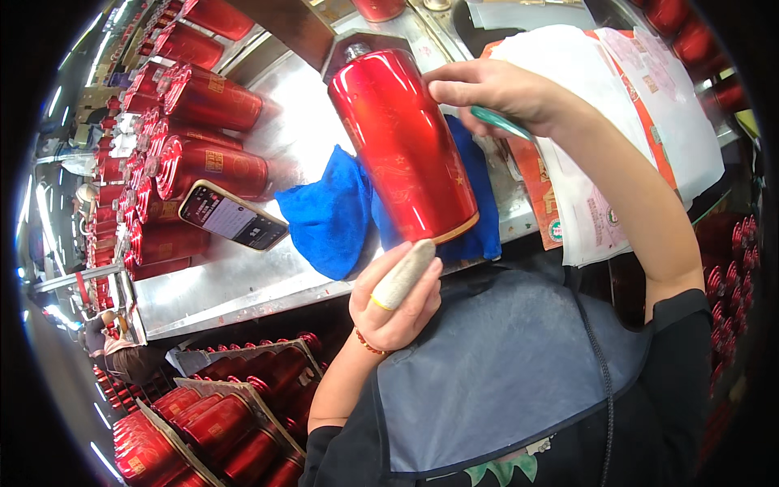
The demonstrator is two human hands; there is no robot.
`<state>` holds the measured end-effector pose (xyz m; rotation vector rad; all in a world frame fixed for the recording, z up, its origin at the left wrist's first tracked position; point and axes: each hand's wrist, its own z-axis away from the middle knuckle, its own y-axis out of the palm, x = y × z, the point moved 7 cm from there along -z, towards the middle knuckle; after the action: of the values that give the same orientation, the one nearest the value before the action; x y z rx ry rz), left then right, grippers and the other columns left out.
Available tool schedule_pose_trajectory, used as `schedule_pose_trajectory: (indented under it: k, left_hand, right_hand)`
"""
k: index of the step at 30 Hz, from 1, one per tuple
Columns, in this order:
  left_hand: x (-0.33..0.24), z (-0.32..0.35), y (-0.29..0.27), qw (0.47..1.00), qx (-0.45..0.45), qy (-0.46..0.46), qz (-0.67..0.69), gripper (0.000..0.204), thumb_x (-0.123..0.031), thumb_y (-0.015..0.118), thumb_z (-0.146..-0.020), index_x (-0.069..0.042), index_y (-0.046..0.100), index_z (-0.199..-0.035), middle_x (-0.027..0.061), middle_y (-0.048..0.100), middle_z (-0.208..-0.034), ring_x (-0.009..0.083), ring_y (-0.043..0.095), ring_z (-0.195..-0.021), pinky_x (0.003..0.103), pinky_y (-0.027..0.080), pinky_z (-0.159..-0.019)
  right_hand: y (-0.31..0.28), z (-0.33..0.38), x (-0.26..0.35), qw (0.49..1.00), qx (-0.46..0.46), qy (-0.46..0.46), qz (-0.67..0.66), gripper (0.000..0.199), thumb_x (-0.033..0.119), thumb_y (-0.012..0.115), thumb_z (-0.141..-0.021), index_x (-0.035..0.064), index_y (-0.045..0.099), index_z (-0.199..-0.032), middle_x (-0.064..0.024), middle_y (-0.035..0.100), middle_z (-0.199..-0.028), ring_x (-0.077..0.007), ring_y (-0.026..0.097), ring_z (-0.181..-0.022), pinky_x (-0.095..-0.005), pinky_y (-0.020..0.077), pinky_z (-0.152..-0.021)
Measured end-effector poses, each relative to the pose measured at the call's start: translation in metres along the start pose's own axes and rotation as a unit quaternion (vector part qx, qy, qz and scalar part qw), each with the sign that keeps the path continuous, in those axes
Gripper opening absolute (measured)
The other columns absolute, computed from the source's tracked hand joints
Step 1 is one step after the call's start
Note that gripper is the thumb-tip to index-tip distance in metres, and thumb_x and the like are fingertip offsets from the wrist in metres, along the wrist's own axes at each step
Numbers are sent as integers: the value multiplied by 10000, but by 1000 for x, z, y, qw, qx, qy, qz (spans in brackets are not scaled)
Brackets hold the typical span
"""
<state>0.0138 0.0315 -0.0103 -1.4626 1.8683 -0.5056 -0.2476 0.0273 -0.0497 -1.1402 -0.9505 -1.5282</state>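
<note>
Left hand (395,299) grips bottom of glossy red metal cylinder can (403,146); right hand (495,96) grips top, over blue cloth (331,213) on steel table (235,284).

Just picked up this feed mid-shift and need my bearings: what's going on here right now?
A person holds a shiny red can up over a metal table, left hand at its lower end, right hand near its upper end. The left hand wears a finger cover; the right hand also holds a thin green tool. Below the can lies a blue cloth, with a phone beside it and more red cans lying at the left.
</note>
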Motion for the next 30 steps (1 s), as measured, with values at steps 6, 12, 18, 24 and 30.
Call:
schedule_pose_trajectory:
  k: [6,12,18,24,30]
  left_hand:
    - [-3,-3,6,998,-19,62,-26,298,0,795,-727,-53,791,-1020,52,717,-1133,270,660,-1074,355,614,-826]
    - [-2,-6,6,999,-31,35,-2,395,-14,819,-682,-95,790,-1067,58,706,-1172,268,647,-1058,350,556,-877]
    - [35,19,-12,968,-105,-183,133,393,-4,692,-822,-14,701,-1215,174,693,-1219,328,633,-1114,401,470,-1031]
    - [53,14,17,886,-61,-344,304,583,-81,662,-940,-1,458,-1480,180,431,-1531,307,392,-1422,387,341,-1157]
    - [49,9,35,880,-8,-368,300,776,-235,712,-956,-12,306,-1579,202,354,-1585,331,324,-1449,436,242,-1198]
  right_hand:
    - [14,-31,-12,998,29,8,-63,739,592,818,-785,28,616,-1217,25,598,-664,-25,585,-516,-173,422,-418]
    - [28,-15,32,990,-33,12,138,942,628,813,-763,12,521,-1413,-196,668,-1227,-235,676,-1099,-330,562,-888]
    - [9,-10,12,997,-15,57,54,938,718,780,-767,11,587,-1351,-28,655,-872,-90,647,-689,-221,522,-567]
    - [22,12,8,998,0,44,41,1000,651,803,-790,-9,469,-1463,-87,676,-951,-121,678,-793,-230,539,-645]
    - [31,13,4,1000,-21,-17,15,1019,512,878,-770,-26,415,-1500,-233,650,-1275,-274,662,-1177,-367,535,-1012]
